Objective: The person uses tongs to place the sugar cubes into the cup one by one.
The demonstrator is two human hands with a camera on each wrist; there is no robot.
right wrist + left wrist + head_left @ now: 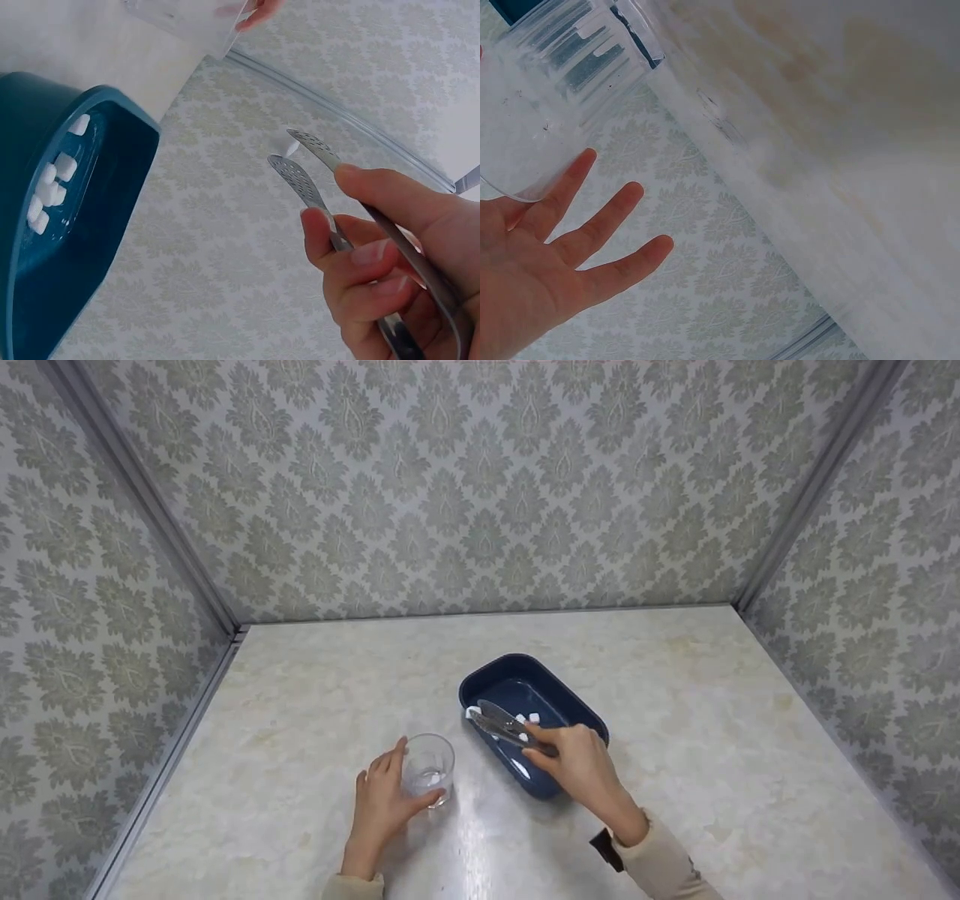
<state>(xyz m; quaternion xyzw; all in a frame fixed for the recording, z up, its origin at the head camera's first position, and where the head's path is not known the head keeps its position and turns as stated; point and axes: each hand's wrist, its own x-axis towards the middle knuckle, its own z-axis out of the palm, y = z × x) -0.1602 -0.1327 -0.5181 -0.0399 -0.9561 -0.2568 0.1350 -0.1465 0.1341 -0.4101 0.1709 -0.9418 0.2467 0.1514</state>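
Observation:
My left hand (pixel 381 802) holds a clear drinking glass (pixel 430 761) between thumb and fingers, left of a dark blue rectangular dish. In the left wrist view several fingers (pixel 600 225) spread out beside the glass (pixel 540 112). Something whitish shows at the glass bottom; I cannot tell what. Over the dish (pixel 574 709), my right hand (pixel 581 761) grips metal tongs (pixel 495 724). Their perforated tips pinch a small white cube (pixel 473 712), also visible in the right wrist view between the tongs' tips (pixel 291 150). Several more white cubes (pixel 49 187) lie on the dish floor.
A pale marbled tabletop (pixel 712 750) carries the glass and the dish. Patterned panels (pixel 480 495) stand at the back and on both sides, with grey metal strips (pixel 150 502) along their corners.

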